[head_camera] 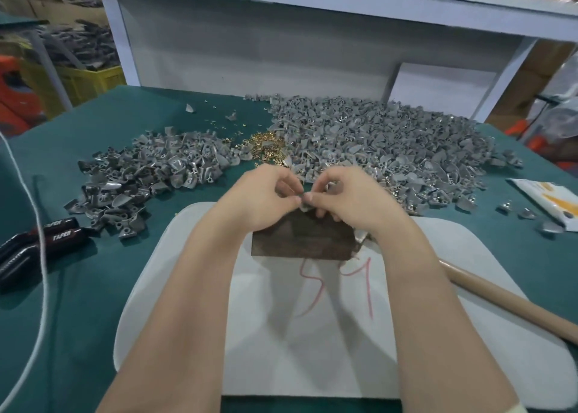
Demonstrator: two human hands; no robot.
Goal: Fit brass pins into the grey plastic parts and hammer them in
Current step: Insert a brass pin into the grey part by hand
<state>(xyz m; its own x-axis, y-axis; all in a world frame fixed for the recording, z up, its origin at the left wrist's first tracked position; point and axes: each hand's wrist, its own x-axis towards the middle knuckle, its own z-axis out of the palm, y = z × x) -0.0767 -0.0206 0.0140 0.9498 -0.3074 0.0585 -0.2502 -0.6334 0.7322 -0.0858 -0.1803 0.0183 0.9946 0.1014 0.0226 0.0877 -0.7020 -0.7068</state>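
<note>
At frame centre, left grip (266,201) and right grip (355,200) both pinch one grey plastic part (305,205) above a dark block (300,240).

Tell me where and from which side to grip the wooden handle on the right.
Grip the wooden handle at its bare middle, from above, with the right hand, which now pinches a grey part together with the left hand. The handle lies flat across the white board's edge, open on top; its far end is hidden behind the right forearm.
</note>
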